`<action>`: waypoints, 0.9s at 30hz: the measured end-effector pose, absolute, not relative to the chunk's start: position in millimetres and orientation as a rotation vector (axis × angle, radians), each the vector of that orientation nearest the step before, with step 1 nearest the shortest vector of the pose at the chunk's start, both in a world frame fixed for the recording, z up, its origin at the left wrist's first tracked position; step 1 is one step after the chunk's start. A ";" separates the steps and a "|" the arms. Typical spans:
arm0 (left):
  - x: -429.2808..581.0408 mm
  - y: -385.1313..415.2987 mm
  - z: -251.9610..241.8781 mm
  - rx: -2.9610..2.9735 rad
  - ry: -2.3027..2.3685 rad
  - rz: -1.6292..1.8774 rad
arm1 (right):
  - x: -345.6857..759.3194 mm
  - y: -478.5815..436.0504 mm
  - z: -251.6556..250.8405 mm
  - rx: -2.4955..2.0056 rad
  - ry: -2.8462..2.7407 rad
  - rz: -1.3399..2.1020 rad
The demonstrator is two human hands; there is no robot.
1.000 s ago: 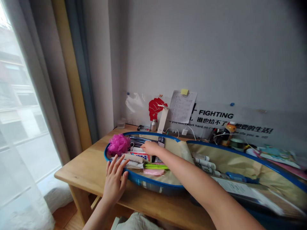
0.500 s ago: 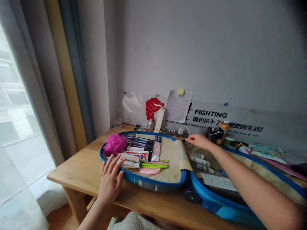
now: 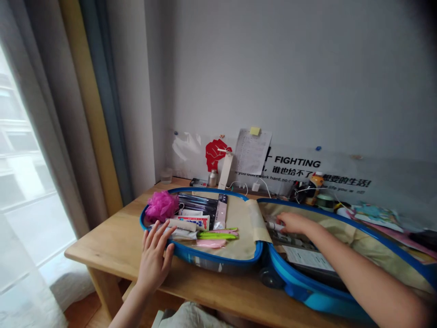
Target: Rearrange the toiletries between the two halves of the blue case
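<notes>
A blue suitcase (image 3: 218, 260) lies spread open on the wooden table. My left hand (image 3: 155, 255) is at the near left rim of its left half, fingers spread and holding nothing. Beside those fingers lie a pink bath puff (image 3: 161, 206), a toothpaste box (image 3: 198, 222), a white-grey tube (image 3: 182, 225) and bright green strips (image 3: 216, 235). In the right half, my right hand (image 3: 294, 224) has its fingers curled on the end of a white tube (image 3: 274, 226). The hand partly covers the tubes there. Nearer me is a dark item with a white printed label (image 3: 305, 258).
Along the wall stand a white lamp (image 3: 226, 171), a small metal bottle (image 3: 212, 178), a charger (image 3: 256, 187) with cables and an orange-labelled bottle (image 3: 314, 187). Papers (image 3: 375, 216) lie behind the right half. A curtained window is at left.
My right hand has gone from the suitcase's far rim near the hinge down into the right half, onto the white tubes. My left hand stays at the near left rim.
</notes>
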State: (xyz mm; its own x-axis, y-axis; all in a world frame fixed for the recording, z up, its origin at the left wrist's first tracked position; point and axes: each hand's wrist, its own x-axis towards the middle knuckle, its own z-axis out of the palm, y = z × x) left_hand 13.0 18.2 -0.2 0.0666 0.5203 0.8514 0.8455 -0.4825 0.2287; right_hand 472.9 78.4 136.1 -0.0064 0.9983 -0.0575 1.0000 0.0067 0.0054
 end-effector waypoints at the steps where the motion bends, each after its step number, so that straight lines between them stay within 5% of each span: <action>1: 13.0 18.2 -0.2 -2.023 -1.372 -1.385 | 471.2 77.6 136.5 2.180 2.196 -0.045; 12: 13.0 19.5 -1.4 -2.025 -1.397 -1.399 | 418.3 90.6 184.0 2.258 2.357 0.016; 27: 14.3 17.5 -0.5 -2.042 -1.456 -1.382 | 214.3 134.7 129.3 1.907 2.631 -0.191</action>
